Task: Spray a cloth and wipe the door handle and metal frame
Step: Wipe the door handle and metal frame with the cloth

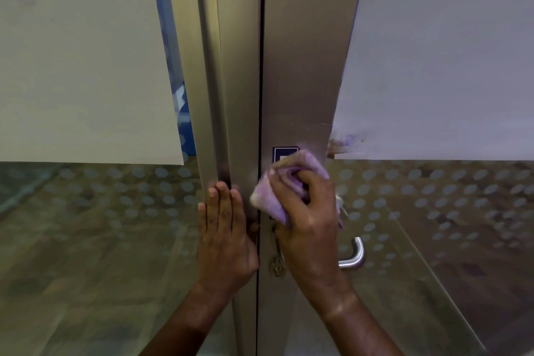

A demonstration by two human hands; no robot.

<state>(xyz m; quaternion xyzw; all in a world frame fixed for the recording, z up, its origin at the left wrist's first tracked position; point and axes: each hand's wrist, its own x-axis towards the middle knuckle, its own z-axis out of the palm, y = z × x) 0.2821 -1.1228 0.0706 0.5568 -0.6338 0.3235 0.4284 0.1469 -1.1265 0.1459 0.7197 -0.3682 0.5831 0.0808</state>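
Note:
A brushed metal door frame runs up the middle of the view, split by a dark vertical gap. My right hand grips a bunched pale purple cloth and presses it against the frame just below a small dark blue sticker. My left hand lies flat, fingers together, on the left frame post beside the gap. A curved silver door handle sticks out to the right of my right wrist. A key hangs at the lock under my right hand.
Glass panels flank the frame, frosted white above and dotted below. A blue strip shows along the left panel's edge. A smudged purple-brown mark sits on the right glass by the frame. No spray bottle is in view.

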